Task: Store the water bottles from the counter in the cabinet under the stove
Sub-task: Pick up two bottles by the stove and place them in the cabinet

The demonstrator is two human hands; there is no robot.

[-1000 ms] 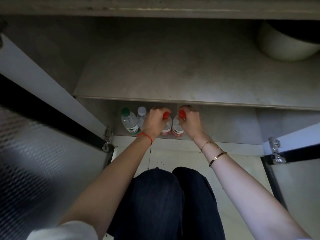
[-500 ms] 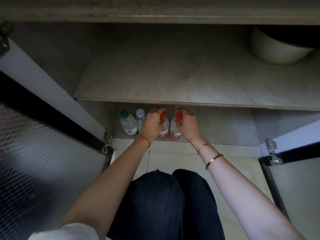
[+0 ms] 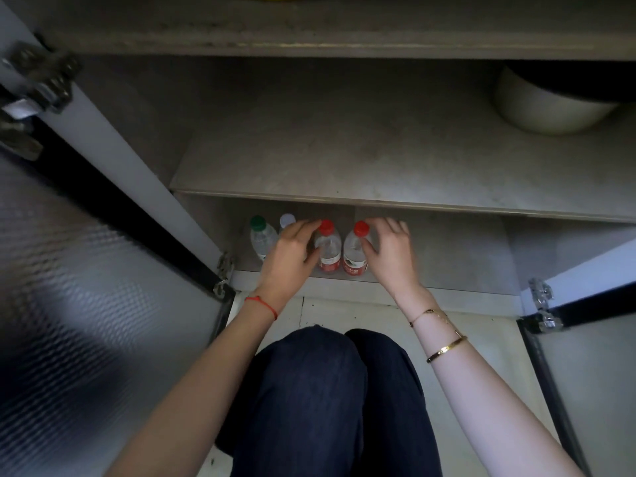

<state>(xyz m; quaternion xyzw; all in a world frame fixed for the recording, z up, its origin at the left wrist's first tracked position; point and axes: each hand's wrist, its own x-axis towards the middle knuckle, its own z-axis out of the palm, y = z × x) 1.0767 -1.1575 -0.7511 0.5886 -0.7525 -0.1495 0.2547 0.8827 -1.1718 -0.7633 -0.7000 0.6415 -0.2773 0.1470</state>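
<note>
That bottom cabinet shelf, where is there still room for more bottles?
The bottom shelf floor lies bare right of the right hand. The left end is crowded: green-capped bottle, white-capped bottle and two red-capped bottles, with the left hand there.

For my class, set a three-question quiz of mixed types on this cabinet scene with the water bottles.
1. True or false: all four bottles stand upright on the cabinet's bottom level.
2. Multiple choice: what colour is the cap of the leftmost bottle? A red, B green, C yellow.
3. Fill in: the round white pot sits on the ___ shelf, at the right.

Key:
1. True. The green-capped bottle, white-capped bottle and two red-capped bottles stand in a row, between the left hand and right hand.
2. B.
3. Middle; the white pot rests on the middle shelf.
</note>
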